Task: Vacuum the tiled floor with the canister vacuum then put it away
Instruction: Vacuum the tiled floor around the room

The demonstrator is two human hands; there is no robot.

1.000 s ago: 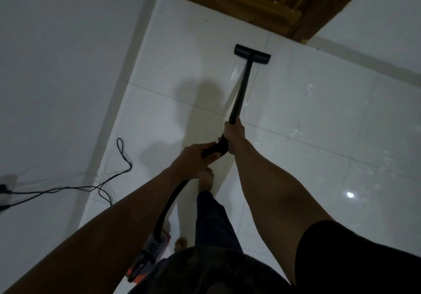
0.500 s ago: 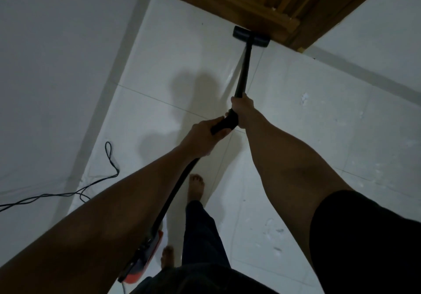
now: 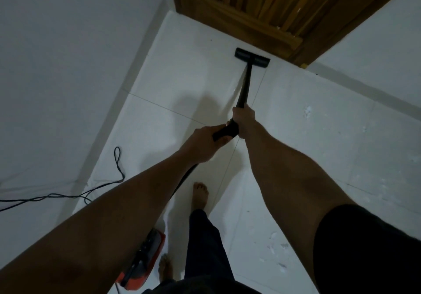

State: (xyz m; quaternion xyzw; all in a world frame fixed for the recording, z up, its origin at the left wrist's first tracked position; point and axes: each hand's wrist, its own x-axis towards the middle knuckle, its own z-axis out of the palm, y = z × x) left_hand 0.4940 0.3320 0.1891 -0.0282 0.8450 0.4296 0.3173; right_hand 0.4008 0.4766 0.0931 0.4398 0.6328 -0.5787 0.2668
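The black vacuum wand (image 3: pixel 245 86) runs forward over the white tiled floor (image 3: pixel 319 157) to its flat floor head (image 3: pixel 252 58), which lies just short of a wooden door. My right hand (image 3: pixel 245 120) grips the wand high on the handle. My left hand (image 3: pixel 205 143) holds the lower end of the handle, where the black hose (image 3: pixel 182 184) leaves it. The hose drops under my left forearm to the red and black canister (image 3: pixel 145 261) at the bottom left, partly hidden by that arm.
A brown wooden door (image 3: pixel 262 4) closes the far end. White walls stand on the left and far right. A black power cord (image 3: pixel 86 193) loops across the floor at the left wall. White scraps (image 3: pixel 276 246) lie on the tiles at right. My bare feet stand below the handle.
The floor head went forward almost to the door, then came back a little. My hands stayed on the handle. I have stepped forward along the floor.
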